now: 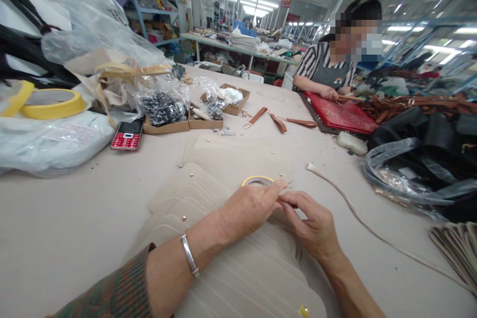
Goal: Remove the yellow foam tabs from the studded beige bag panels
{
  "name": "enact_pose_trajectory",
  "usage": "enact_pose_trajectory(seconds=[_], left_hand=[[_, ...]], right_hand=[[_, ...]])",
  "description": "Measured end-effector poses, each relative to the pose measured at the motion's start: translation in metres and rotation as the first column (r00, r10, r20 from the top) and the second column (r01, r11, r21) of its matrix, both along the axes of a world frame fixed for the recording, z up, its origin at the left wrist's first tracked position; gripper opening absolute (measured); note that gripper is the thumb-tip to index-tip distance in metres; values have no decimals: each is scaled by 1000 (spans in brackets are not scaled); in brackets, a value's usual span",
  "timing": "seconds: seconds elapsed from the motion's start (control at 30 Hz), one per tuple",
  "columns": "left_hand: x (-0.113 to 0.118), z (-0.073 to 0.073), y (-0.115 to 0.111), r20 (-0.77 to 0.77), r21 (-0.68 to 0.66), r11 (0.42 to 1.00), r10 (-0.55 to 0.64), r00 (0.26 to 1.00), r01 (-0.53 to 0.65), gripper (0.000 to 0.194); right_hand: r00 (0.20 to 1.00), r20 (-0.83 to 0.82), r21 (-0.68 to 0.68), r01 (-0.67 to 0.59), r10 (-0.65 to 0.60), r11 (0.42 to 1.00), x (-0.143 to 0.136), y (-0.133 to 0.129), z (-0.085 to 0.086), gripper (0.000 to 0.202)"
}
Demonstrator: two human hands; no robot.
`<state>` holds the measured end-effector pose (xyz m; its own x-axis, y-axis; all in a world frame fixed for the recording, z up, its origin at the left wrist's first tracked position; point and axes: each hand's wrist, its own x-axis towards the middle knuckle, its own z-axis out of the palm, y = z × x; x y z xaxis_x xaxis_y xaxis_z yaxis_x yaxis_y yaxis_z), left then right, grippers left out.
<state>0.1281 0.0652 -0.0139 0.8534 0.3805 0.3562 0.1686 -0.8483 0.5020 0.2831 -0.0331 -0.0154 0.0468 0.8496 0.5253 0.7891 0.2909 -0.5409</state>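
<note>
My left hand (pixel 244 211) lies over a fanned stack of beige panels (pixel 219 278), its fingers closed and partly hidden from me. Close against its fingertips, my right hand (pixel 313 221) is closed in a pinch. Whatever sits between the fingers is too small to make out. A roll of yellow-edged tape (pixel 258 179) shows just behind my left hand, which covers part of it. Small gold-coloured metal studs (pixel 184 218) dot the panels. Beyond the tape lies another group of beige panels (pixel 238 154) with similar studs.
Small cardboard boxes (pixel 167 128) with wrapped metal parts stand behind, near a red phone (pixel 127 135) and yellow tape rolls (pixel 54 104). Brown straps (pixel 257 117) lie farther back. A cord (pixel 346 198) and black bags (pixel 421 149) are right. A co-worker (pixel 328 69) works at a red board (pixel 339 112).
</note>
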Motion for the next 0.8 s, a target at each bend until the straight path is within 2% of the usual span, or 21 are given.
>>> enact_pose_trajectory(seconds=[0.13,0.27,0.37,0.43,0.5,0.57,0.63,0.7,0.8], left_hand=[[-2,1,-1,-25,-13,1000,-15,1000,15,32],[-2,3,1,-79,16,1000,-22,997,23,10],[0,3,2,-99,76,997,29,995,-21,10],[2,3,2,-104,119,992,53,993,-40,10],[3,4,0,-107,158,987,59,992,-41,10],[3,6,-3,-94,185,982,54,994,-36,11],[3,7,-5,-75,200,979,58,995,-42,12],[2,7,-6,-95,215,975,84,992,-62,13],[5,4,-4,-240,243,966,150,959,-91,13]], right_hand=[[990,99,-43,103,-98,994,-4,-1,0,19],[977,138,-28,167,-161,986,-6,-1,-1,20],[972,80,-50,225,-220,973,-10,-2,0,17],[959,-57,-134,268,-277,954,-14,-1,2,14],[900,-276,-277,261,-337,925,-16,1,3,15],[779,-493,-392,200,-388,898,-14,5,2,20],[642,-636,-441,153,-428,884,-6,9,-1,26],[561,-683,-494,118,-469,861,6,11,-6,31],[569,-634,-588,84,-523,805,22,12,-14,38]])
